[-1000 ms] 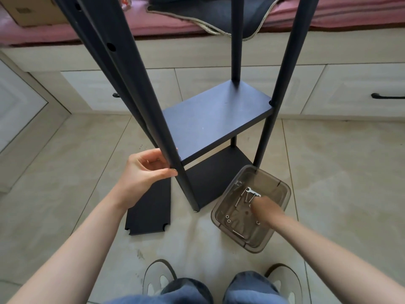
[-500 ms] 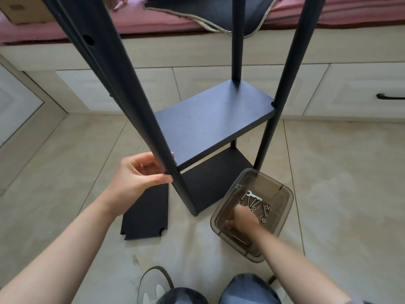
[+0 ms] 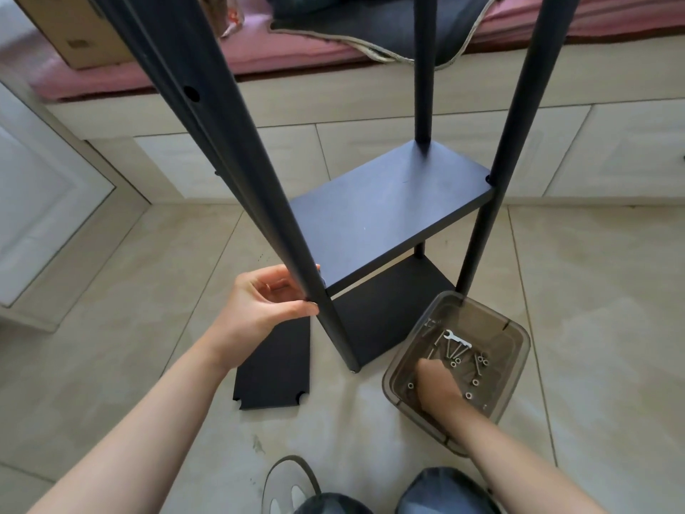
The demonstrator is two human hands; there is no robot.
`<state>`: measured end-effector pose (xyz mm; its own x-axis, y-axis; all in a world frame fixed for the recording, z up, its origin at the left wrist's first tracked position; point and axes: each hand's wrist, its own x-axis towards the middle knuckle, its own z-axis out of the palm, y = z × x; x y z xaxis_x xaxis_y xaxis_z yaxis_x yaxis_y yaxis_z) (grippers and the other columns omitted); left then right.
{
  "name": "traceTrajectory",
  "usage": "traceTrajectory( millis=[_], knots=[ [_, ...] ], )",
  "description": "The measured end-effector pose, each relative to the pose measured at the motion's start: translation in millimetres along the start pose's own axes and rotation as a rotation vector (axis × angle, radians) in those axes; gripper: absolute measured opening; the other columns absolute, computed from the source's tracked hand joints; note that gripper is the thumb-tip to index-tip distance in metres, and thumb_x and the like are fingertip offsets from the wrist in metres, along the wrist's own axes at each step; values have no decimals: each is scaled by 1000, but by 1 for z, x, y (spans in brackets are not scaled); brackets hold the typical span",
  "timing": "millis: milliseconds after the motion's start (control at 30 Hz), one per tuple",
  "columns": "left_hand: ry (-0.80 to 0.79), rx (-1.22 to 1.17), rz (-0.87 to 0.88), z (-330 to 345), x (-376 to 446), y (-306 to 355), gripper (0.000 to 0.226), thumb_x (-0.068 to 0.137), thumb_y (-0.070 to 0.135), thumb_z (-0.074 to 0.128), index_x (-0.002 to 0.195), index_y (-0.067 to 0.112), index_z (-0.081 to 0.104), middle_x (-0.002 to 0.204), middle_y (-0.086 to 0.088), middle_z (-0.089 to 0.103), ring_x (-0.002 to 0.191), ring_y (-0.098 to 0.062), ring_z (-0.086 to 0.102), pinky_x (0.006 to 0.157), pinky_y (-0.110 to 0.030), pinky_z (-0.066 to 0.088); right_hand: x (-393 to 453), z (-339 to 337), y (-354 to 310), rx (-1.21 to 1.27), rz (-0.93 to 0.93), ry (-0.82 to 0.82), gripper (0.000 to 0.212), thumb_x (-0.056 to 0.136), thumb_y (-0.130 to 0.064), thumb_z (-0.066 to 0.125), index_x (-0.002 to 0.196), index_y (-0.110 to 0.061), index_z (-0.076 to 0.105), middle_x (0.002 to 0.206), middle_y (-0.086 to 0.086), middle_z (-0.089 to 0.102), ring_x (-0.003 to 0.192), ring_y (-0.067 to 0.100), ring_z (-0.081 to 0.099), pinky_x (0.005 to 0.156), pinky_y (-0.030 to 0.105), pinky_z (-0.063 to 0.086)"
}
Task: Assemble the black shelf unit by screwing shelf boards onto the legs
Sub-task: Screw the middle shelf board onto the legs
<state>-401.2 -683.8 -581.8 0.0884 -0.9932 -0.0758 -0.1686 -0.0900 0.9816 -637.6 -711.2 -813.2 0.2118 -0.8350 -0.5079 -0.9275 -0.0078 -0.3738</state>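
Left hand [image 3: 265, 306]: fingers curl round the near leg [image 3: 259, 202].
Right hand [image 3: 435, 383]: in the box [image 3: 515, 350]; fingers hidden, can't tell.
Screws [image 3: 476, 369]: just beyond the right hand.

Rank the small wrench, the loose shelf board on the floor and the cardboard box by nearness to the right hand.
From the right hand:
1. Small wrench, in the same plastic bin, just beyond the fingers.
2. Loose shelf board, flat on the floor to the left.
3. Cardboard box, far upper left on the pink bedding.
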Motion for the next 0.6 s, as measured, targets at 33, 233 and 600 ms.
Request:
traceTrajectory(
  millis=[33, 233, 600],
  knots=[
    [3, -2, 1, 0, 0, 0, 52, 73, -14, 75, 88, 35, 83, 88, 5, 78, 85, -12, 75, 76, -20, 57, -1, -3, 2, 54, -10, 9, 21, 87, -1, 49, 101, -3, 65, 106, 17, 66, 103, 33, 65, 80, 31, 49],
    [8, 29, 2, 0, -3, -1, 43, 76, -16, 74, 102, 18, 75, 94, 4, 79, 90, -11, 74, 79, -21, 57, -38, -61, -9, 610, 7, 57, 20, 90, -10, 66, 72, -12, 74, 70, 1, 71, 68, 13, 68, 64, 20, 51],
    [3, 27, 37, 1, -5, -2, 39, 77, -13, 74, 101, 18, 74, 95, 4, 79, 93, -17, 75, 79, -22, 58, -98, -136, -104, 1925, 127, -184, 17, 93, -20, 65, 93, -3, 65, 67, 3, 64, 52, 8, 60, 48, 19, 51]
  ],
)
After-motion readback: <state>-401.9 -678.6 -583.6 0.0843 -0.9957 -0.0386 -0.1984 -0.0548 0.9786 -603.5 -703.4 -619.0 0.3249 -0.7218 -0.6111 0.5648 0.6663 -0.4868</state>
